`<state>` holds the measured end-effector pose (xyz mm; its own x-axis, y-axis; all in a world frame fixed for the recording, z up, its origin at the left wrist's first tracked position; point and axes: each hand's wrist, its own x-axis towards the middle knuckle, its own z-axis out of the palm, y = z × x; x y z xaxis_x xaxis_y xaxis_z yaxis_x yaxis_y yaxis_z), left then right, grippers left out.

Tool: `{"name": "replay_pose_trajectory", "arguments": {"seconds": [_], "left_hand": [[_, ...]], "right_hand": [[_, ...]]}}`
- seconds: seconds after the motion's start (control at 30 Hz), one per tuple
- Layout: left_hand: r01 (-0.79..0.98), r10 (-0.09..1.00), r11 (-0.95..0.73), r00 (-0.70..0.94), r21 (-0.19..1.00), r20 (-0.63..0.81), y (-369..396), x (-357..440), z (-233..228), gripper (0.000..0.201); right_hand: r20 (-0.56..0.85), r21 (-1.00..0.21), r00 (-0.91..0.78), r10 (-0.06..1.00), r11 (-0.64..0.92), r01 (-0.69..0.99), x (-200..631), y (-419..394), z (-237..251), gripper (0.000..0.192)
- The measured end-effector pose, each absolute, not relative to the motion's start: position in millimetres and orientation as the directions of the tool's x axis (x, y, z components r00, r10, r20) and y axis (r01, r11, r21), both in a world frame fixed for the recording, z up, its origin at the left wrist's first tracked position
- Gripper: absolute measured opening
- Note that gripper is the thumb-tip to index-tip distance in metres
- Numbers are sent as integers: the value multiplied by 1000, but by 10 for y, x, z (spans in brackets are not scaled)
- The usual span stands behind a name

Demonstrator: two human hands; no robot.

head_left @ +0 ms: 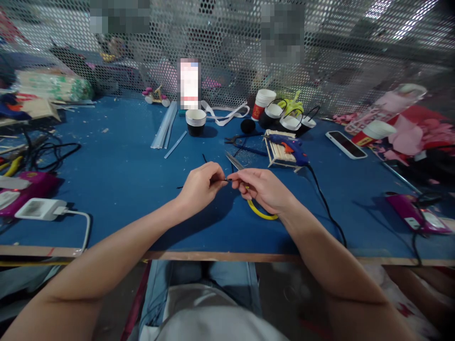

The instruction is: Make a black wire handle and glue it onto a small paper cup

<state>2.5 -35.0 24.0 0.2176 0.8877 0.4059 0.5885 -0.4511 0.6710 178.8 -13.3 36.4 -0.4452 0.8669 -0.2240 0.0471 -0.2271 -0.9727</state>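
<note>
My left hand (201, 185) and my right hand (265, 188) meet above the blue table (117, 180), near its front. Both pinch a thin black strip (227, 180) between their fingertips. My right hand also holds scissors with yellow handles (261, 212); the loop hangs below the palm and the metal blades (233, 162) stick out behind the fingers. A short black piece (204, 157) lies on the table just beyond my left hand.
A blue glue gun (289, 147) rests on a frame of wooden sticks (279, 150), its black cord running to the front edge. Paper cups (195, 121), a phone (345, 144), clear strips (165, 125), chargers (42, 208) and cables (46, 151) lie around. A perforated metal screen (231, 47) stands behind.
</note>
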Motion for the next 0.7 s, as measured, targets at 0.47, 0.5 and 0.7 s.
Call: {"name": "replay_pose_trajectory", "arguments": {"seconds": [0.47,0.5,0.7], "left_hand": [[504,921,-382,280,774,272,-310,-9,232,14],[505,922,-382,266,774,281,-306,-14,228,14],[560,905,-408,145,721,400,-305,-13,235,10]], "right_hand": [[-94,-987,-424,901,-29,157,1819,-146,377,30],[-91,-987,-424,901,-26,156,1822,-150,382,30],[-151,-988,-472,869,-154,32,1788,-215,430,28]]}}
